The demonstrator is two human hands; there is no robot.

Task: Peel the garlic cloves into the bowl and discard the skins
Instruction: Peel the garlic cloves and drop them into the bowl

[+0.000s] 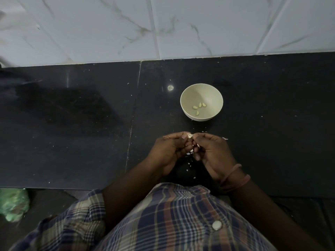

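A small, pale garlic clove (189,136) is pinched between the fingertips of the left hand (169,151) and the right hand (211,153), above the near part of the dark, speckled stone counter (72,142); its long axis cannot be told. Papery white skin scraps (190,161) are scattered beneath the hands. Just beyond stands a round, matte cream bowl (201,102), in which four peeled cloves (198,107) lie at differing angles. Glossy veined wall tiles (163,28) are seen behind.
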